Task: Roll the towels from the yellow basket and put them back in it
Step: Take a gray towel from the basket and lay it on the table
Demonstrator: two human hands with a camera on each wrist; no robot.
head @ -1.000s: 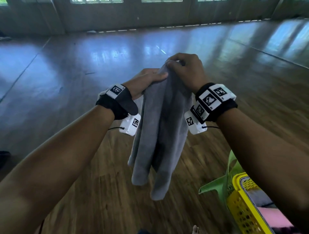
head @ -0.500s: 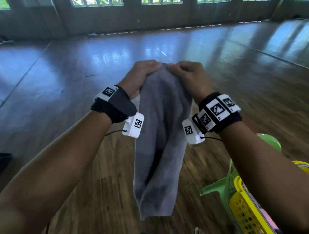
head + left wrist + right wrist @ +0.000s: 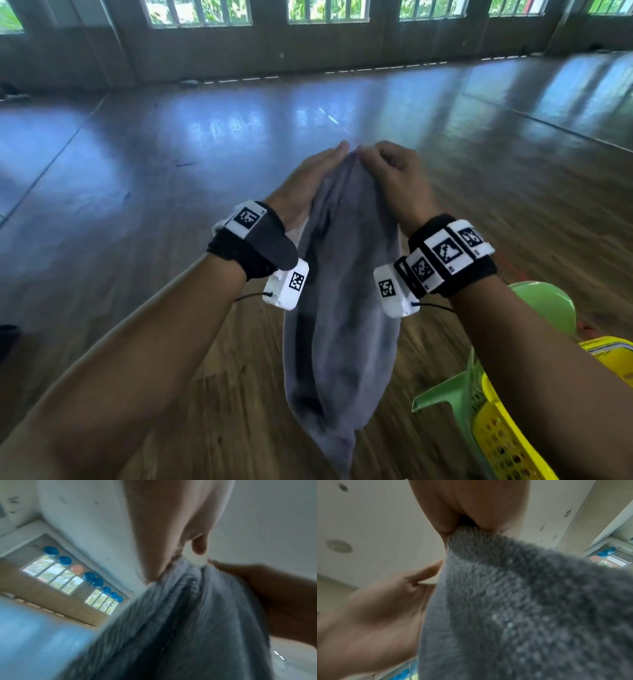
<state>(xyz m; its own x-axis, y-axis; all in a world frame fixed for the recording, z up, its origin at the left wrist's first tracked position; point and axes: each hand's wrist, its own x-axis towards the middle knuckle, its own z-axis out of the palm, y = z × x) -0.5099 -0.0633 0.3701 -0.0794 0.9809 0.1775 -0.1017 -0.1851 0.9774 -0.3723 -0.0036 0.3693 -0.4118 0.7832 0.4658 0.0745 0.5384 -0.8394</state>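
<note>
The right hand (image 3: 394, 181) pinches the top edge of the grey towel (image 3: 342, 308), which hangs folded above the wooden floor (image 3: 171, 394). The left hand (image 3: 308, 185) lies flat against its side, fingers straight. The yellow basket (image 3: 503, 442) sits lower right.

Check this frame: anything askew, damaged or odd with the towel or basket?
Nothing damaged or spilled. The grey towel hangs bunched and unrolled in mid-air, pinched at its top by the right hand; the left hand lies flat against it with straight fingers. The yellow basket sits on a green plastic chair at lower right, mostly out of view.
</note>
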